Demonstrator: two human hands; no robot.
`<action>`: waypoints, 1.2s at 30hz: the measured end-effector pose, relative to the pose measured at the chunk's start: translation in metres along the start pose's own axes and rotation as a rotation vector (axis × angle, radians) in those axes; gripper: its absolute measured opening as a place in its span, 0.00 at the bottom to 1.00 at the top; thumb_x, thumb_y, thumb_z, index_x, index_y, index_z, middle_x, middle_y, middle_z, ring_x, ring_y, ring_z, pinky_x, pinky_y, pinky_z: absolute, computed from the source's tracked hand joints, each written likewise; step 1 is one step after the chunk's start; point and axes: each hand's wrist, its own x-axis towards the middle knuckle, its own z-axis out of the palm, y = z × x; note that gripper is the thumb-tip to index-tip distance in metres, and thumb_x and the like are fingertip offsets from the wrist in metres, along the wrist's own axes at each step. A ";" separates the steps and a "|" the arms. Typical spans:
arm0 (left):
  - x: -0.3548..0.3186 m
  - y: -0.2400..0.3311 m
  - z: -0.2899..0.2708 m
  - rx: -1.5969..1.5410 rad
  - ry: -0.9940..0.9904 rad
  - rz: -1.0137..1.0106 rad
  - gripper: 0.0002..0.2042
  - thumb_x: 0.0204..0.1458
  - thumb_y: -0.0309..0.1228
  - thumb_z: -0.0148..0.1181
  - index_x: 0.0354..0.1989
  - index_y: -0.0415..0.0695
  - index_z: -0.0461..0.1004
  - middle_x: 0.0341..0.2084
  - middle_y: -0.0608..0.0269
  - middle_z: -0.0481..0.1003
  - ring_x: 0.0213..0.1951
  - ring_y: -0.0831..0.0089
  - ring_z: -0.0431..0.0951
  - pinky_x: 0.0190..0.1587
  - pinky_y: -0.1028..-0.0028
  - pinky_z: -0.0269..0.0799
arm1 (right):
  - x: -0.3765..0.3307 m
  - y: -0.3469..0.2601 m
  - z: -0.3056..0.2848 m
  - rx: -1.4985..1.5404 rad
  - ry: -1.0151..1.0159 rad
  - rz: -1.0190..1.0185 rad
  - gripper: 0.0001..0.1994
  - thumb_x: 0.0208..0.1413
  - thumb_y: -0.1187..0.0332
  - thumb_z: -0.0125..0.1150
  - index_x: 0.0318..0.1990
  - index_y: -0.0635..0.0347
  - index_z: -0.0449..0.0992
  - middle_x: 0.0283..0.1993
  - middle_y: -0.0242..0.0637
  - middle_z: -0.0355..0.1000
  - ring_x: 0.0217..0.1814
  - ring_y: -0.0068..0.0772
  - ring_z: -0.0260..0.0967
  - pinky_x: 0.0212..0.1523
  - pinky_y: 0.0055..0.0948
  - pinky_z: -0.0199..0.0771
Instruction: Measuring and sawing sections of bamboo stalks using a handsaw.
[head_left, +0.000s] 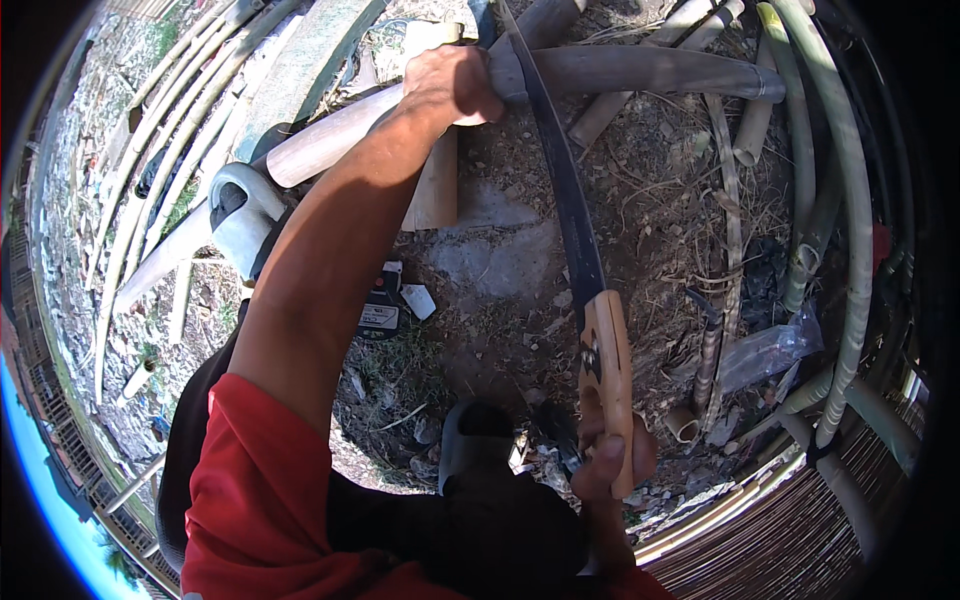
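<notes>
A thick, pale bamboo pole lies crosswise in the upper part of the head view. My left hand is closed around its middle and presses on it. My right hand, low and right of centre, grips the wooden handle of a handsaw. The saw's long dark blade points away from me and crosses the pole just right of my left hand. Whether its teeth touch the bamboo I cannot tell. Under the pole, a shorter bamboo piece shows below my left hand.
Long bamboo poles lie at the far left beside a greenish plank. More bamboo curves along the right. A clear plastic bag rests on the ground. Near my grey shoes sits a black battery-like block.
</notes>
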 end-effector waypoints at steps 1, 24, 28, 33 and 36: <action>0.002 -0.001 0.000 0.007 0.002 -0.014 0.22 0.41 0.44 0.71 0.46 0.50 0.87 0.44 0.54 0.86 0.50 0.57 0.86 0.53 0.65 0.81 | -0.007 0.000 -0.005 -0.016 -0.020 0.048 0.25 0.67 0.53 0.52 0.27 0.68 0.75 0.16 0.36 0.67 0.16 0.24 0.66 0.19 0.25 0.62; 0.007 -0.001 -0.006 0.061 0.026 0.026 0.25 0.42 0.47 0.71 0.47 0.46 0.86 0.46 0.50 0.85 0.52 0.56 0.85 0.57 0.62 0.79 | 0.045 0.020 0.029 0.068 -0.056 0.152 0.17 0.66 0.62 0.59 0.26 0.64 0.72 0.16 0.30 0.65 0.17 0.19 0.64 0.18 0.25 0.59; 0.007 0.000 -0.005 0.045 -0.042 -0.078 0.24 0.42 0.45 0.71 0.48 0.48 0.86 0.47 0.51 0.85 0.54 0.58 0.84 0.57 0.63 0.79 | 0.015 0.015 0.013 0.076 -0.049 0.149 0.27 0.69 0.48 0.48 0.28 0.64 0.72 0.18 0.32 0.66 0.19 0.22 0.63 0.21 0.29 0.64; 0.005 0.001 0.000 0.064 0.005 -0.050 0.28 0.41 0.48 0.74 0.53 0.51 0.83 0.51 0.54 0.83 0.53 0.56 0.84 0.55 0.60 0.80 | 0.080 0.036 0.068 0.187 -0.041 0.113 0.17 0.68 0.62 0.58 0.26 0.61 0.71 0.15 0.27 0.63 0.16 0.17 0.61 0.17 0.25 0.55; 0.007 -0.001 -0.003 0.048 -0.005 -0.019 0.25 0.41 0.47 0.72 0.49 0.49 0.85 0.48 0.52 0.85 0.51 0.57 0.85 0.55 0.62 0.80 | 0.063 0.036 0.056 0.153 -0.027 0.095 0.18 0.67 0.60 0.58 0.28 0.64 0.73 0.16 0.30 0.66 0.17 0.20 0.64 0.18 0.25 0.59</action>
